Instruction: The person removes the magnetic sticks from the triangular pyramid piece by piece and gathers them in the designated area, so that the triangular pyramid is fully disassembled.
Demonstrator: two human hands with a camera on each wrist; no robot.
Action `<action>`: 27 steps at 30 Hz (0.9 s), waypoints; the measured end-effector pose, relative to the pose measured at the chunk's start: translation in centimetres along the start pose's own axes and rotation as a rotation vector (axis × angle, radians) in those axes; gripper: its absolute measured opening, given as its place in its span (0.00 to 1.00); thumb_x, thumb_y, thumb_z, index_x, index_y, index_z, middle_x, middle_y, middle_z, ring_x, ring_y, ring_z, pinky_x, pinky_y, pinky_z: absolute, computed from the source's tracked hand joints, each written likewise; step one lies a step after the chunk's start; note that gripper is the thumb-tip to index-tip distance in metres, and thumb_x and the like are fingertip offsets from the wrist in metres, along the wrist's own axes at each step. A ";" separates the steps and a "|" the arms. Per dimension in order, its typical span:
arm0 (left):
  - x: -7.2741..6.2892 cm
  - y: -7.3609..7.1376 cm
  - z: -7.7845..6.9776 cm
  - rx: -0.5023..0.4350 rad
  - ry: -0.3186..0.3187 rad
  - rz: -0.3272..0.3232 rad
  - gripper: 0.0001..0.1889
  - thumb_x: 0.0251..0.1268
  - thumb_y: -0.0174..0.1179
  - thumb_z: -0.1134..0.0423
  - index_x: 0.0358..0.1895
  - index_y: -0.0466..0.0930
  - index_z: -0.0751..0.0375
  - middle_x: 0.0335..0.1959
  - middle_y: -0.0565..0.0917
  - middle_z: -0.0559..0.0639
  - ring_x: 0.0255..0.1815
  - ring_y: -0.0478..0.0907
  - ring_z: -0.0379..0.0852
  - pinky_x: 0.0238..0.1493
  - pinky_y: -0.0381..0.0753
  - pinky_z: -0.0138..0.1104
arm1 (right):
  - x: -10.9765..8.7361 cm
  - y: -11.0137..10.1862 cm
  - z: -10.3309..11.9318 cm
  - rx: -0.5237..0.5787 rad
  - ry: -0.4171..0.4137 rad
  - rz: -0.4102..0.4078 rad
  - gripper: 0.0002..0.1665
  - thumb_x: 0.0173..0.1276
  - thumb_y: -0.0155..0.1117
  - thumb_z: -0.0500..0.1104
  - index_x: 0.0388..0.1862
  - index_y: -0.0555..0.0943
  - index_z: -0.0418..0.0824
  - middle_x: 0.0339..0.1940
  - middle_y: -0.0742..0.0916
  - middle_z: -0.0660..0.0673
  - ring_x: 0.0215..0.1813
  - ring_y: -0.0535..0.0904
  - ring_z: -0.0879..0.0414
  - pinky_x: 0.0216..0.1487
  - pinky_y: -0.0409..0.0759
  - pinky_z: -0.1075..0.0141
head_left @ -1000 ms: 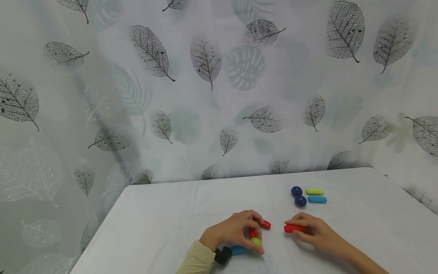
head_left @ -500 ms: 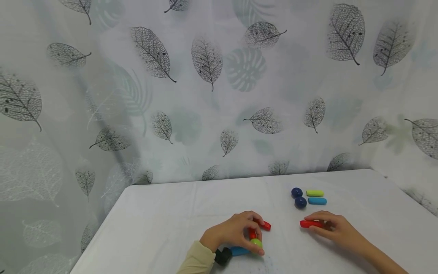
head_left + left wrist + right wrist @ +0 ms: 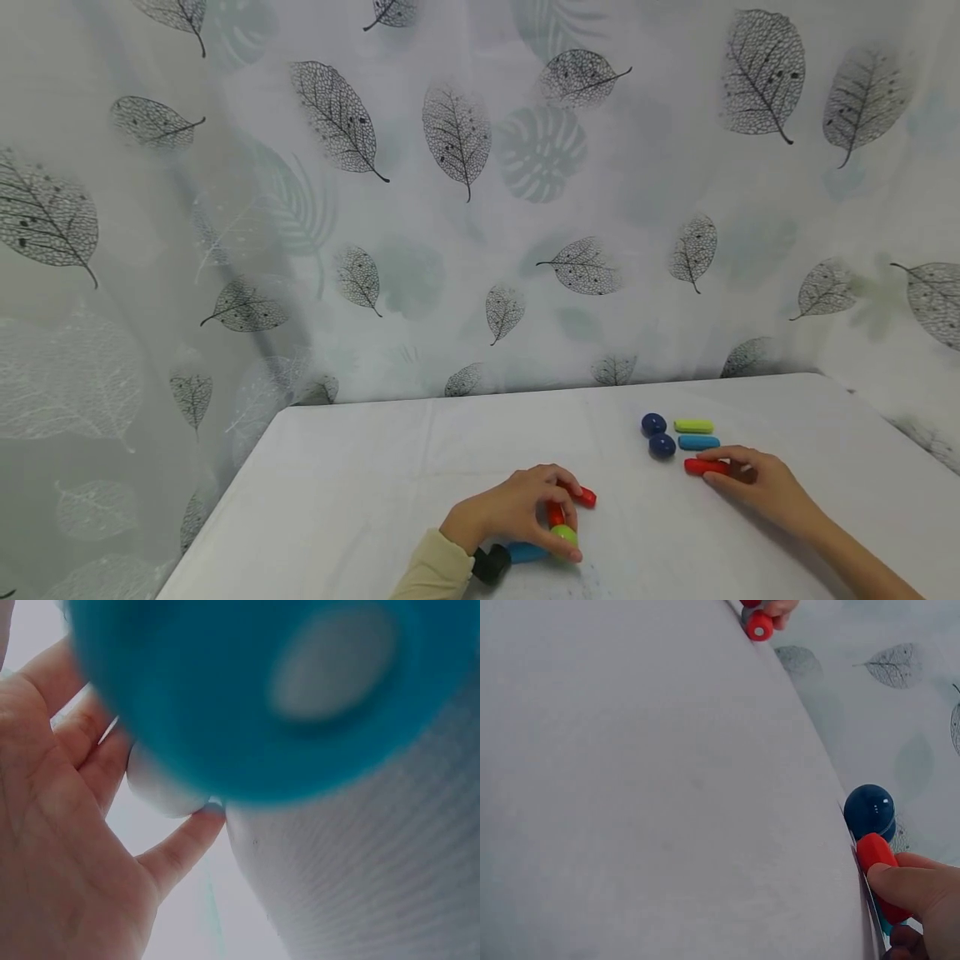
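Left hand pinches green ball. Blue piece by palm, partly hidden; only left-wrist view shows its end, blurred. Two red pieces at fingers, partly covered. Right hand grips red stick, rear end hidden. Just beyond: blue stick, yellow-green stick, two navy balls, one mostly masked in right-wrist view.

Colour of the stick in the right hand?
The stick in the right hand is red; the right wrist view shows it best.
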State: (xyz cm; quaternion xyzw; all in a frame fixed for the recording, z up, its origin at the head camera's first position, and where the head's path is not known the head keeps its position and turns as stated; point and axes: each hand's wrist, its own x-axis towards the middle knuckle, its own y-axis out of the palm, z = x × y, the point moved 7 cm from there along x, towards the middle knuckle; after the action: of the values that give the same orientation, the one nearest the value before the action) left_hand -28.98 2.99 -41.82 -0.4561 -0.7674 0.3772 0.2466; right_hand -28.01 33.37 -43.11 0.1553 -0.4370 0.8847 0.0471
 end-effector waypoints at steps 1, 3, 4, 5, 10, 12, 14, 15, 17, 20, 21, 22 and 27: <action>0.0 0.0 0.0 -0.003 -0.001 -0.003 0.11 0.58 0.70 0.50 0.40 0.82 0.47 0.59 0.72 0.39 0.63 0.64 0.32 0.62 0.64 0.34 | 0.1 0.0 0.0 -0.003 -0.011 -0.013 0.16 0.59 0.73 0.37 0.47 0.84 0.38 0.42 0.85 0.42 0.33 0.71 0.69 0.33 0.76 0.72; 0.1 0.0 0.0 -0.008 -0.001 -0.013 0.12 0.57 0.71 0.51 0.41 0.82 0.48 0.60 0.72 0.39 0.63 0.64 0.32 0.62 0.63 0.34 | 0.3 -0.1 0.0 -0.012 -0.043 -0.046 0.15 0.57 0.73 0.35 0.45 0.85 0.39 0.41 0.84 0.44 0.33 0.70 0.69 0.32 0.75 0.72; 0.1 0.0 0.0 -0.009 0.001 -0.020 0.13 0.57 0.71 0.51 0.42 0.82 0.48 0.60 0.72 0.39 0.63 0.64 0.32 0.62 0.63 0.33 | 0.4 -0.1 0.1 -0.015 -0.066 -0.065 0.15 0.56 0.73 0.34 0.44 0.85 0.39 0.40 0.84 0.44 0.32 0.70 0.69 0.31 0.74 0.72; 0.2 0.0 -0.1 -0.011 0.003 -0.027 0.13 0.57 0.71 0.52 0.42 0.82 0.49 0.59 0.73 0.40 0.63 0.63 0.32 0.62 0.63 0.33 | 0.4 -0.1 0.1 -0.019 -0.079 -0.087 0.16 0.55 0.74 0.33 0.43 0.85 0.40 0.40 0.83 0.46 0.32 0.69 0.69 0.31 0.74 0.72; 0.3 0.1 -0.3 -0.040 0.009 -0.051 0.12 0.56 0.72 0.54 0.41 0.82 0.51 0.59 0.72 0.43 0.65 0.61 0.35 0.63 0.61 0.33 | 0.4 -0.2 0.0 -0.018 -0.112 -0.133 0.17 0.53 0.74 0.31 0.43 0.85 0.38 0.40 0.82 0.44 0.31 0.68 0.68 0.30 0.73 0.73; 0.4 0.2 -0.2 -0.057 0.005 -0.055 0.12 0.57 0.71 0.55 0.41 0.82 0.51 0.59 0.72 0.43 0.66 0.59 0.36 0.64 0.60 0.35 | 0.4 -0.1 -0.2 -0.017 -0.090 -0.137 0.17 0.54 0.74 0.32 0.44 0.84 0.38 0.41 0.82 0.42 0.31 0.69 0.69 0.30 0.74 0.73; 0.4 0.1 -0.2 -0.080 0.000 -0.067 0.10 0.60 0.69 0.55 0.42 0.83 0.51 0.60 0.71 0.43 0.67 0.58 0.37 0.65 0.60 0.38 | 0.3 -0.3 -0.3 -0.010 -0.078 -0.145 0.18 0.53 0.75 0.32 0.45 0.84 0.38 0.41 0.83 0.42 0.32 0.70 0.70 0.31 0.75 0.74; 0.4 0.1 0.0 -0.095 -0.012 -0.077 0.10 0.63 0.67 0.54 0.43 0.82 0.51 0.61 0.71 0.43 0.67 0.58 0.38 0.66 0.60 0.40 | 0.3 -0.4 -0.3 0.001 -0.077 -0.152 0.19 0.53 0.75 0.32 0.45 0.84 0.37 0.42 0.83 0.43 0.32 0.71 0.70 0.31 0.75 0.74; 0.4 -0.1 0.3 -0.119 -0.038 -0.108 0.10 0.67 0.62 0.52 0.45 0.82 0.51 0.62 0.70 0.44 0.68 0.57 0.39 0.66 0.61 0.41 | 0.3 -0.6 -0.3 0.013 -0.084 -0.172 0.20 0.51 0.76 0.32 0.45 0.84 0.38 0.42 0.82 0.46 0.33 0.72 0.70 0.31 0.75 0.75; 0.2 -0.5 0.9 -0.117 -0.095 -0.168 0.11 0.72 0.57 0.52 0.50 0.79 0.51 0.64 0.69 0.47 0.68 0.58 0.42 0.65 0.66 0.39 | 0.2 -0.8 -0.1 0.041 -0.117 -0.201 0.20 0.50 0.76 0.31 0.45 0.84 0.37 0.42 0.81 0.54 0.33 0.72 0.69 0.31 0.74 0.76; 0.1 -0.7 1.1 -0.105 -0.118 -0.190 0.12 0.72 0.56 0.52 0.52 0.78 0.51 0.64 0.68 0.48 0.67 0.59 0.43 0.65 0.68 0.39 | 0.1 -0.9 0.0 0.050 -0.124 -0.207 0.20 0.50 0.76 0.31 0.44 0.84 0.37 0.42 0.80 0.56 0.33 0.72 0.69 0.30 0.73 0.76; 0.1 -0.8 1.2 -0.083 -0.140 -0.210 0.13 0.72 0.56 0.53 0.54 0.77 0.51 0.65 0.67 0.49 0.67 0.60 0.44 0.64 0.69 0.38 | 0.1 -1.0 0.0 0.054 -0.130 -0.214 0.20 0.50 0.76 0.31 0.44 0.84 0.37 0.42 0.80 0.59 0.33 0.72 0.69 0.30 0.72 0.76; -0.3 -1.2 2.1 -0.017 -0.276 -0.283 0.19 0.71 0.58 0.55 0.61 0.72 0.50 0.60 0.68 0.48 0.59 0.65 0.44 0.58 0.74 0.36 | -0.5 -1.3 0.4 0.107 -0.134 -0.229 0.19 0.51 0.76 0.30 0.44 0.84 0.36 0.43 0.78 0.65 0.34 0.72 0.69 0.29 0.72 0.77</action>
State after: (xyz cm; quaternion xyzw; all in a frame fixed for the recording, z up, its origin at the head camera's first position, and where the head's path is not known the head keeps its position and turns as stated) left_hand -31.02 1.63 -42.08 -0.2898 -0.8534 0.3914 0.1859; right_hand -27.21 33.90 -42.08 0.2654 -0.3708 0.8831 0.1103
